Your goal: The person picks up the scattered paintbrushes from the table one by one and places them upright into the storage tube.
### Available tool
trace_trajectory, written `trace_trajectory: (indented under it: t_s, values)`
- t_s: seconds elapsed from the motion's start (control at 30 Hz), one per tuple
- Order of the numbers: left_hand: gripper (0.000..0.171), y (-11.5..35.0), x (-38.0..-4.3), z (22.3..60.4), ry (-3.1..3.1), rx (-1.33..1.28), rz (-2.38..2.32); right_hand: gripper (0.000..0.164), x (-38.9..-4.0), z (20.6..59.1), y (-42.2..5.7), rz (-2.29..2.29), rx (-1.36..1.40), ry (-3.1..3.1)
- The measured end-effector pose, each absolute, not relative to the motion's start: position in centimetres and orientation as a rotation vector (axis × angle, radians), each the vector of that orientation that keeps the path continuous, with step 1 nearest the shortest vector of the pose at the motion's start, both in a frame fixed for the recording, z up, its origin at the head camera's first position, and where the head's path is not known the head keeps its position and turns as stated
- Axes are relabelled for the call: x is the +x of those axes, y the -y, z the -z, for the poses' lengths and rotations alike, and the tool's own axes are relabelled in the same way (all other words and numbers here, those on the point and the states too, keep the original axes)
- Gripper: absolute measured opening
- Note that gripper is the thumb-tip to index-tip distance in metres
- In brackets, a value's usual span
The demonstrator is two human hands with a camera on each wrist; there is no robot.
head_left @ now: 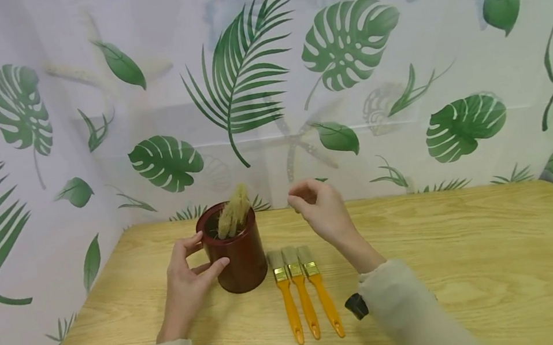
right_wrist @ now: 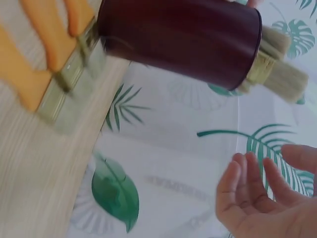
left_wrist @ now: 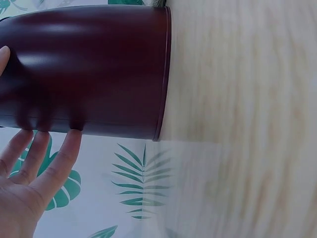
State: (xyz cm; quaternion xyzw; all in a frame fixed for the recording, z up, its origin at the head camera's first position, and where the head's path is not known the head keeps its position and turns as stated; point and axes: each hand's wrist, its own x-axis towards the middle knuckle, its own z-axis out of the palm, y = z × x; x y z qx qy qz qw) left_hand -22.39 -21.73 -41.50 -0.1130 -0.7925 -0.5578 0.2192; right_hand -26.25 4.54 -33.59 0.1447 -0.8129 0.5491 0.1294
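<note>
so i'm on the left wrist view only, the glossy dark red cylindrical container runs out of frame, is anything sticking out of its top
Observer: Yes, paintbrushes with pale bristles stick out of the container, bristles up.

Operator: ok and what's the right hand holding

Observer: Nothing, the right hand is empty.

Here's the bench (head_left: pixel 451 266), yellow wood, grain running left to right! Beyond its far edge hangs a white cloth (head_left: pixel 383 144), turning down the left side too; green leaves (head_left: pixel 502 4) all over it, faint starfish (head_left: pixel 295 141) and shells (head_left: pixel 382 110) between them, and soft light spreading across the lot.
</note>
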Motion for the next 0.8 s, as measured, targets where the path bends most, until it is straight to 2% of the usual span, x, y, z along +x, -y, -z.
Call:
trace_trajectory:
  t_s: [0.33,0.8]
  values:
    - [0.055,21.9,-22.5,41.4,2.207,-0.295,1.527,0.019,-25.4,33.9,-7.5,-1.576,0.361,2.562]
    - [0.052,21.7,-22.1,41.3,2.196,-0.292,1.561,0.032,-24.3,35.7,-8.8,-1.596,0.284,2.789]
